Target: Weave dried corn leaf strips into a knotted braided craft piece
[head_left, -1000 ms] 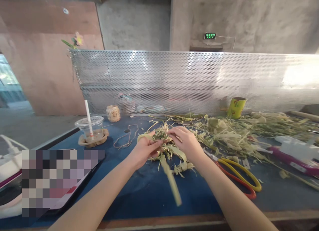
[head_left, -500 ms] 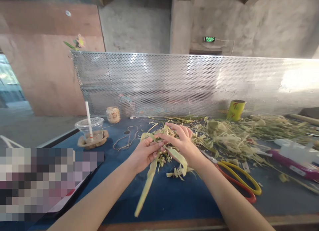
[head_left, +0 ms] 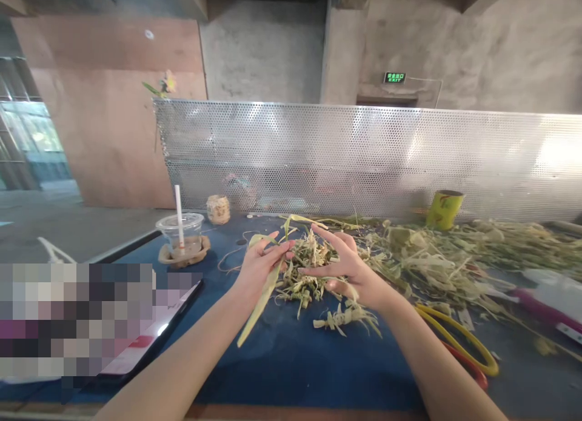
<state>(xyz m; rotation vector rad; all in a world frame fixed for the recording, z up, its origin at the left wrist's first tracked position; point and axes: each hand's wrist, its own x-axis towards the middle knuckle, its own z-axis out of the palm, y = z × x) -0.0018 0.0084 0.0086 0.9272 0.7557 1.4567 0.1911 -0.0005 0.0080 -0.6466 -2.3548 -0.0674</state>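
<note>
My left hand pinches a long pale-green leaf strip between thumb and fingers. One end of the strip hangs down toward me; another length bends up behind the fingertips. Opposite it, my right hand has its fingers spread and grips nothing. It hovers over the right side of a heap of frayed, dried leaf pieces, and I cannot tell whether the fingers touch it. Just below that hand a separate frayed leaf bundle lies on the blue table.
Scissors with yellow and red handles lie partly behind my right forearm. A large pile of dried leaves spreads right, below a yellow can. At left are a plastic cup with a straw, a wrapped jar and a tablet.
My hands have moved apart. The right one has let go of the leaf strip and spread its fingers, while the left keeps hold. The view has swung slightly left.
</note>
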